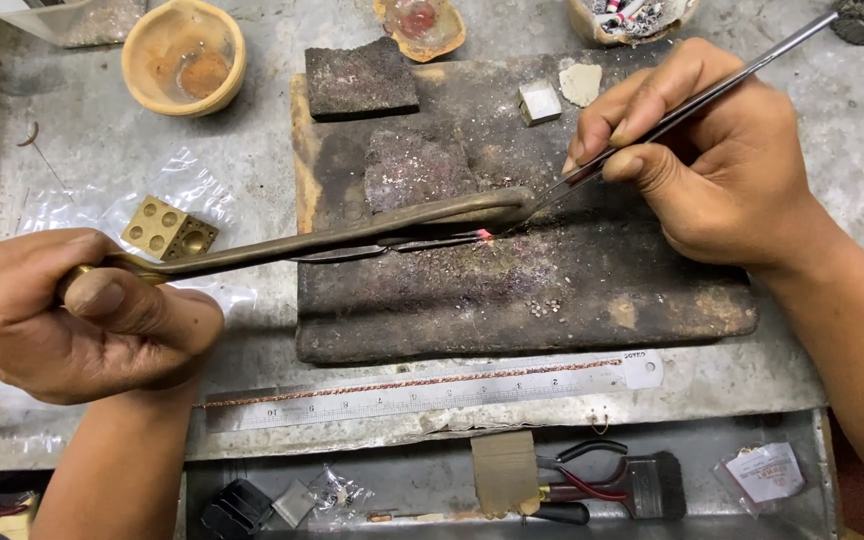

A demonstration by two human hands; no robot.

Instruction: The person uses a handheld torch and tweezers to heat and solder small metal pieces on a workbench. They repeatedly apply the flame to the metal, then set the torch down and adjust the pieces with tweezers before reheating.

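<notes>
My left hand grips the handle of a long brass torch pipe whose curved tip reaches over a dark charred soldering board. A small red-hot glow shows on the board just below the tip. My right hand pinches long steel tweezers, their points touching the board beside the glow. A thin dark strip lies on the board under the pipe.
A steel ruler with a thin twisted copper chain lies below the board. A brass dapping cube, a yellow bowl, a small metal cube and dark blocks sit around. The open drawer holds pliers and a brush.
</notes>
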